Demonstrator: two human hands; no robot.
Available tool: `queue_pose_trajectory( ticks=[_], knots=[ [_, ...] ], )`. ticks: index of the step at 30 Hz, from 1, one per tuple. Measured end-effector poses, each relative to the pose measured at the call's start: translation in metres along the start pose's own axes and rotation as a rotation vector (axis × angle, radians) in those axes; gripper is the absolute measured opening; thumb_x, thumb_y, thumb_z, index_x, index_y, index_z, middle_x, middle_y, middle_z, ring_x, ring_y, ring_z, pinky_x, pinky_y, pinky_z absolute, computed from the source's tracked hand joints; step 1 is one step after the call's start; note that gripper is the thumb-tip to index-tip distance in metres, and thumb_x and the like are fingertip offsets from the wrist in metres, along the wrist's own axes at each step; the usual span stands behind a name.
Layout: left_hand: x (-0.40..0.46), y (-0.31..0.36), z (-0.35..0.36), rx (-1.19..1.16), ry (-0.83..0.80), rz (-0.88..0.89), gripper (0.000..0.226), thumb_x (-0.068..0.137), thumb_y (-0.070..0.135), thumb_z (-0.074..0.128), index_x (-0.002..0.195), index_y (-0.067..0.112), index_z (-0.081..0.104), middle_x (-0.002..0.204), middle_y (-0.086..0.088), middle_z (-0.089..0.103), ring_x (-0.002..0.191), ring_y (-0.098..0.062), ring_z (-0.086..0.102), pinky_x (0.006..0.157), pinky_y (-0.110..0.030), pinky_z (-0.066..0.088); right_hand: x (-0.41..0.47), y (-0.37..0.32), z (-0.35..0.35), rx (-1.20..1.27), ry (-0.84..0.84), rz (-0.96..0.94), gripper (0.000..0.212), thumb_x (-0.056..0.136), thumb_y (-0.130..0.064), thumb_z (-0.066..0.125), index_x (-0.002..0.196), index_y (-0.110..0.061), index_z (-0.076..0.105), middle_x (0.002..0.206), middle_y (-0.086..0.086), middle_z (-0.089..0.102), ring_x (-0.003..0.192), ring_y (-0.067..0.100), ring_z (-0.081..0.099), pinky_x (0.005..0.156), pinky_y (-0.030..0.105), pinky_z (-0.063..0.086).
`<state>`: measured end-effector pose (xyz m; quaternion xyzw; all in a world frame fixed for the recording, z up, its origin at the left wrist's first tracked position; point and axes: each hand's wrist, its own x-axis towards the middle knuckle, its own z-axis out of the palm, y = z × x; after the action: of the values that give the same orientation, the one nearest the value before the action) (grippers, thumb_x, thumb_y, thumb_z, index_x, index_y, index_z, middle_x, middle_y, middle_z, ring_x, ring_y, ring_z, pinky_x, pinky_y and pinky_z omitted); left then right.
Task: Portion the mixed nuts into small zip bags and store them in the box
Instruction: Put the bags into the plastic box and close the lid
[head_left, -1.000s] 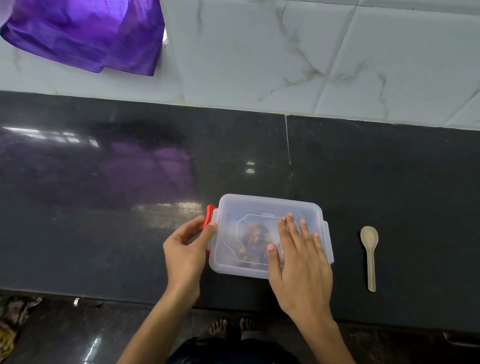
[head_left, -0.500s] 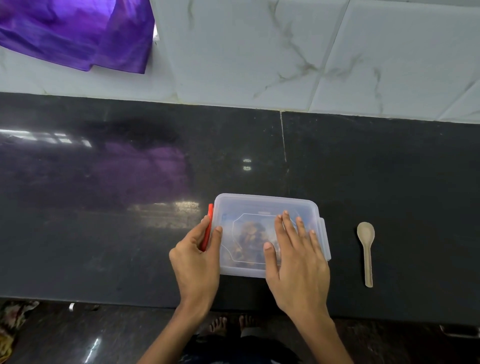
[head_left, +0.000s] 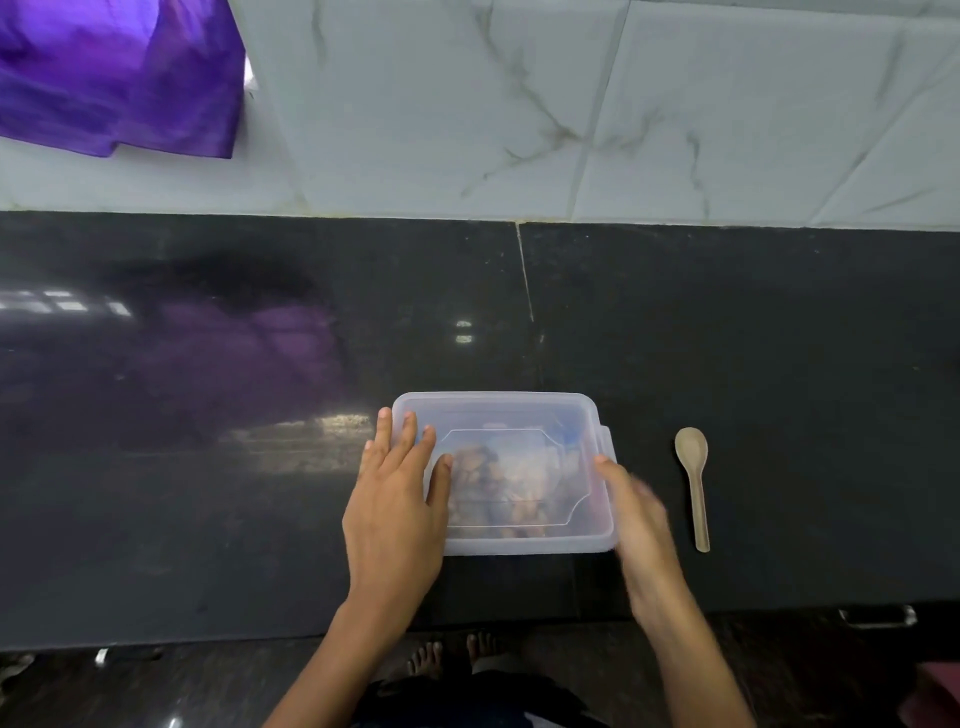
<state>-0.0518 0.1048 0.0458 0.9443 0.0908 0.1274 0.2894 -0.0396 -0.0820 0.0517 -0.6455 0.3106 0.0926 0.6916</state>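
A clear plastic box (head_left: 519, 415) with its lid on sits on the black counter (head_left: 208, 467) near the front edge. Through the lid show brown nuts in small bags (head_left: 498, 483), blurred. My left hand (head_left: 397, 499) lies flat on the left part of the lid, fingers straight, covering the left end where the red clasp was. My right hand (head_left: 631, 512) is at the box's right end, blurred by motion, its thumb on the right clasp (head_left: 605, 441); how its fingers lie is unclear.
A pale wooden spoon (head_left: 693, 478) lies on the counter right of the box. A purple cloth (head_left: 119, 78) hangs at the top left against the marble wall tiles (head_left: 571, 104). Bare feet (head_left: 452, 654) show below the counter's front edge.
My left hand pushed the red clasp in and moved up onto the lid's left part. My right hand slid off the lid to the box's right end.
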Motion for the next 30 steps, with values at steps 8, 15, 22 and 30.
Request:
queue_pose_trajectory(
  ticks=[8,15,22,30],
  knots=[
    [0.0,0.002,0.0,-0.024,0.009,-0.014,0.038,0.097,0.028,0.051,0.131,0.012,0.057,0.147,-0.001,0.041,0.139,-0.005,0.011,0.112,-0.024,0.015,-0.003,0.002,-0.002,0.105,0.087,-0.111,0.019,0.081,-0.027,0.072,0.098,-0.018,0.071,0.087,-0.001,0.075,0.086,0.018,0.07,0.076,0.033,0.056],
    [0.0,0.001,0.002,-0.03,0.016,-0.01,0.038,0.097,0.029,0.052,0.131,0.012,0.057,0.147,0.0,0.041,0.139,-0.005,0.012,0.111,-0.025,0.018,-0.007,0.006,0.01,-0.338,0.246,-0.461,0.023,0.095,-0.029,0.053,0.113,-0.02,0.064,0.09,-0.009,0.069,0.083,0.003,0.064,0.069,0.015,0.051],
    [-0.002,0.001,0.0,-0.049,0.016,0.002,0.039,0.097,0.028,0.051,0.132,0.013,0.055,0.147,0.001,0.04,0.139,-0.002,0.012,0.112,-0.022,0.012,-0.006,0.007,0.014,-0.587,0.317,-0.536,0.038,0.098,-0.028,0.046,0.131,-0.013,0.057,0.074,-0.003,0.061,0.057,0.005,0.052,0.052,0.009,0.038],
    [-0.002,0.008,-0.022,-0.702,0.21,-0.333,0.037,0.097,0.012,0.051,0.134,0.01,0.052,0.131,0.004,0.055,0.121,-0.005,0.052,0.1,-0.014,0.04,-0.002,-0.005,-0.008,-0.186,0.134,-0.28,0.042,0.097,-0.04,0.042,0.09,-0.009,0.069,0.075,-0.002,0.064,0.073,0.013,0.061,0.069,0.029,0.05]
  ],
)
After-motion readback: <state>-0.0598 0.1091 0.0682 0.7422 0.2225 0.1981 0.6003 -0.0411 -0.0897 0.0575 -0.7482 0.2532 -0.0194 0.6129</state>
